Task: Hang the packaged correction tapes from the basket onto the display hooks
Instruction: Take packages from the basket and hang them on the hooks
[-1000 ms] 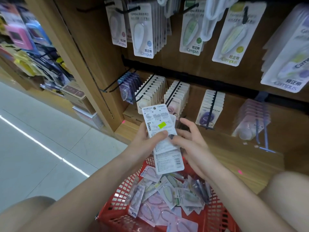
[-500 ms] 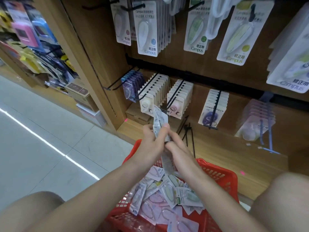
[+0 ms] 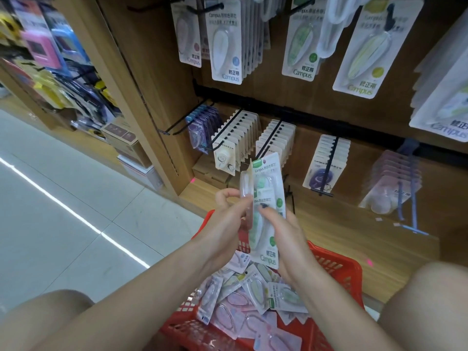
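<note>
Correction tapes (image 3: 266, 198) marked "Campus", green-labelled, pinched upright between left hand (image 3: 228, 219) and right hand (image 3: 283, 234), just above red basket (image 3: 336, 269) heaped with more packs; beyond basket, display hooks (image 3: 268, 138) carrying white "Campus" cards
</note>
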